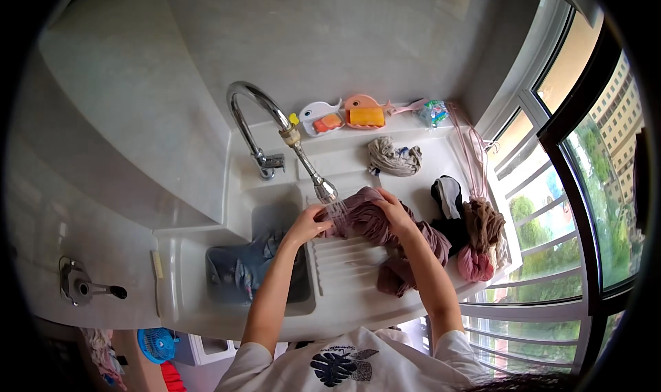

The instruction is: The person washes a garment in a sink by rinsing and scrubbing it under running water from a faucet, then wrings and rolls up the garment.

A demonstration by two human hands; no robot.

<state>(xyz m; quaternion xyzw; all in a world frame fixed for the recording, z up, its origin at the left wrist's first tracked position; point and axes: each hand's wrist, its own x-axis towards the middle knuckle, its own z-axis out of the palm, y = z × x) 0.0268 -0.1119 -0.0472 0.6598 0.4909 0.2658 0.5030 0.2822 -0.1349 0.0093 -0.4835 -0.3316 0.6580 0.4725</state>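
Water runs from the tap's spray head [325,189] onto a wet, bunched mauve garment [363,212] above the ribbed washboard [344,268]. My left hand [307,225] grips the garment's left end, right beside the stream. Further right, my right hand [394,214] is closed over its upper part. The rest of the mauve cloth trails down to the right and rests on the board. Left of the washboard, a blue-grey piece of clothing [241,268] lies soaking in the water of the sink basin [303,302].
A twisted beige cloth [394,156] lies on the back counter. Black, brown and pink laundry [484,223] piles at the right edge by hangers [474,151]. Fish-shaped soap dishes [322,119] line the back ledge. The curved faucet [241,110] arches over the basin. Windows stand to the right.
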